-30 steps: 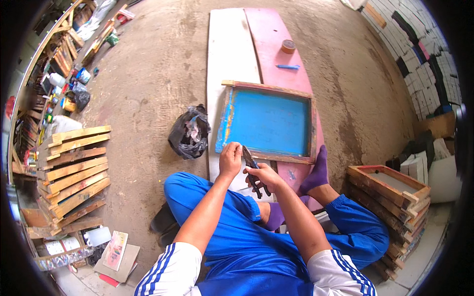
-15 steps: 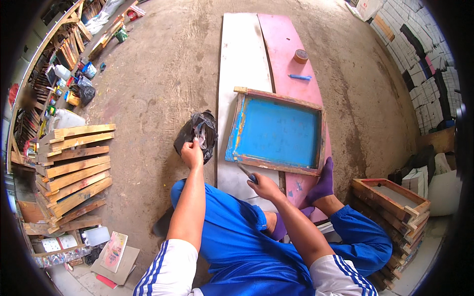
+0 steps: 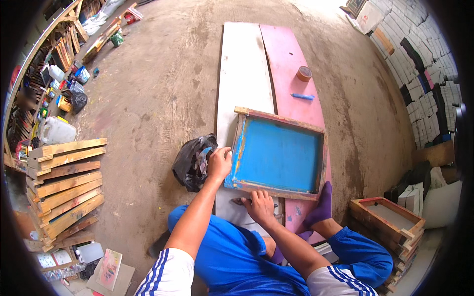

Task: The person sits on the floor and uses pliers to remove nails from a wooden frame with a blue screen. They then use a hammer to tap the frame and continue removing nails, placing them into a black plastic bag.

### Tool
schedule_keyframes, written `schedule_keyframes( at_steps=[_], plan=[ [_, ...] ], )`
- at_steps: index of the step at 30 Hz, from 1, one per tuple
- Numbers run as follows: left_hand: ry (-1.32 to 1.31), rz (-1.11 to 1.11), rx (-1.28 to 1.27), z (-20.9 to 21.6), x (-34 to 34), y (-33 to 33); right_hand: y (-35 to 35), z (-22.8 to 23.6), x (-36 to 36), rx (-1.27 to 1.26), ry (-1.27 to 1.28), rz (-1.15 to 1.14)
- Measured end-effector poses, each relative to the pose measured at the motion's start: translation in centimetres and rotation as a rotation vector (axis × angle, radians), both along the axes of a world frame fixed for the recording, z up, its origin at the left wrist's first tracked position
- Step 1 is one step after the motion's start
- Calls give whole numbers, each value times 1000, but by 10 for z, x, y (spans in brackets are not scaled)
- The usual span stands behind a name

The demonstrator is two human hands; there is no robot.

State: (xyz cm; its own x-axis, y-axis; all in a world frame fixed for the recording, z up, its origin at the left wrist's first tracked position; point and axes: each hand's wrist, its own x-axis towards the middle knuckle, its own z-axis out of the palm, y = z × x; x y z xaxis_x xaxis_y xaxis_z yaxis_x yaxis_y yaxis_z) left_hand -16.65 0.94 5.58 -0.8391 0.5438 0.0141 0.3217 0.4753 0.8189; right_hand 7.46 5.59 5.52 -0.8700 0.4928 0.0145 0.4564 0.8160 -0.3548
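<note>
A wooden screen-printing frame (image 3: 284, 194) with a blue mesh (image 3: 279, 153) lies on the boards in front of me. At its left rail is my left hand (image 3: 219, 164), its fingers loosely bent and slightly apart; whether they touch the rail I cannot tell. My right hand (image 3: 259, 205) is at the near rail, fingers apart, with the tips at the wood. A dark object (image 3: 237, 201), apparently part of the knife, shows on the white board beside that hand; the rest is mostly covered. The black plastic bag (image 3: 188, 165) stands open just left of my left hand.
A roll of brown tape (image 3: 304, 74) and a blue pen-like tool (image 3: 302, 96) lie on the pink board (image 3: 286, 49). Stacked wooden frames stand left (image 3: 71, 170) and right (image 3: 390, 217). White bundles (image 3: 424, 74) are piled far right. Bottles and jugs (image 3: 58, 130) line the left.
My left hand has moved from the bag rightward to the frame. My right hand, earlier holding the knife, has opened at the near rail. The view has shifted, so the boards appear lower.
</note>
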Motion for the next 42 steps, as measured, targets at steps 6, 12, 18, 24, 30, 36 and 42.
schedule_keyframes(
  at_steps=[6, 12, 18, 24, 30, 36, 42],
  plan=[
    [-25, 13, 28, -33, -12, 24, 68, 16, -143, -182, 65, -196],
    [-80, -6, 113, -51, -20, 35, 108, 11, -245, -188, -118, -356],
    [-88, 26, 126, -62, -22, 37, 106, -5, -257, -162, -233, -335],
    [-117, 54, 157, -61, -21, 38, 107, -3, -255, -148, -188, -313],
    [-60, 22, 149, -61, -20, 38, 126, -15, -247, -214, -93, -231],
    [-25, 6, 142, -61, -19, 38, 136, 0, -247, -231, -170, -214],
    [-14, 1, 119, -59, -17, 36, 146, 2, -256, -235, -268, -92]
  ],
)
